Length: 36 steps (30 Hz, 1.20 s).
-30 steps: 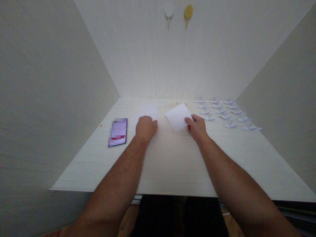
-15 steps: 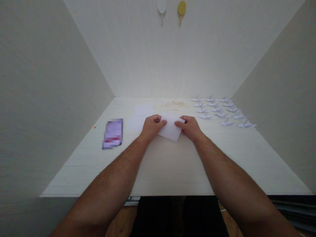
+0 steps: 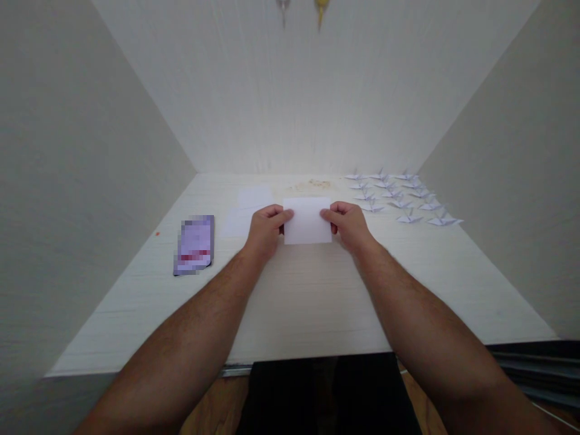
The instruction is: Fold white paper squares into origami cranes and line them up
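A white sheet of paper (image 3: 307,223) is held up over the table, its edges nearly level. My left hand (image 3: 268,226) pinches its left edge, thumb on the near face and fingers behind. On the opposite edge, my right hand (image 3: 351,223) grips it the same way. Beyond and left of my left hand, more white paper sheets (image 3: 233,222) lie flat on the table. Several folded white paper cranes (image 3: 394,194) stand in rows to the right, past my right hand.
The white table (image 3: 312,302) is walled on the left, right and back. A phone-like device (image 3: 194,244) with a blurred screen lies at the left. Brownish stains (image 3: 319,183) mark the table's far edge. Two hooks, one yellow (image 3: 321,12), hang on the back wall.
The paper has turned from a tilted position to a level one between my hands. My left hand has shifted slightly left, and the camera view has tilted a little.
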### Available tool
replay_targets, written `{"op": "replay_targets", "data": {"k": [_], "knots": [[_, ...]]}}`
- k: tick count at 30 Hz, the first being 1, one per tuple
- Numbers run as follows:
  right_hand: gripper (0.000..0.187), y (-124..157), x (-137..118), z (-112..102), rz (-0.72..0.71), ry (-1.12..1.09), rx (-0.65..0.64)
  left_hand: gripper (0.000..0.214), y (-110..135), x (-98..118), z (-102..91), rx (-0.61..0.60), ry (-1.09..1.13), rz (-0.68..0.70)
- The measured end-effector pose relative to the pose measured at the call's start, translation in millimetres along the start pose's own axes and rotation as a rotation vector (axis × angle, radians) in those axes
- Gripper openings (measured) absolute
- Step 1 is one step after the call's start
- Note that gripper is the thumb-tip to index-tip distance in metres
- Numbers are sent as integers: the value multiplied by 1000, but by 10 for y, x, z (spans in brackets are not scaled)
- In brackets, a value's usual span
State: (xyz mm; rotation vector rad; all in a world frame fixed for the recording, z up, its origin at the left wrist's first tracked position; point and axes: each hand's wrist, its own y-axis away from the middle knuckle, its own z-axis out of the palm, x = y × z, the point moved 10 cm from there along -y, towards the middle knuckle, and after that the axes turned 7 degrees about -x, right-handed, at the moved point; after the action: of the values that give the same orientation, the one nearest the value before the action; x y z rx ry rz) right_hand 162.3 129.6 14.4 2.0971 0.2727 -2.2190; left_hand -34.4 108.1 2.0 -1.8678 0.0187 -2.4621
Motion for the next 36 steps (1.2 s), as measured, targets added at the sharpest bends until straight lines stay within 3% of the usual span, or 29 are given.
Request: {"op": "replay_targets", "data": {"k": [8,13,23,36], "knots": [[29,-14,-20,-73,-37,-18,15,14,-8,110,48,-56,109,46],[30,-29,-4,-117,-48,-43,35,17,-26,84,26,-45,177,22],[30,-31,-16,-116,-58,-18,32,11,-4,140,54,-77,101,74],[29,-35,-16,-93,-51,-28,16,9,-15,121,-10,-10,17,85]]}}
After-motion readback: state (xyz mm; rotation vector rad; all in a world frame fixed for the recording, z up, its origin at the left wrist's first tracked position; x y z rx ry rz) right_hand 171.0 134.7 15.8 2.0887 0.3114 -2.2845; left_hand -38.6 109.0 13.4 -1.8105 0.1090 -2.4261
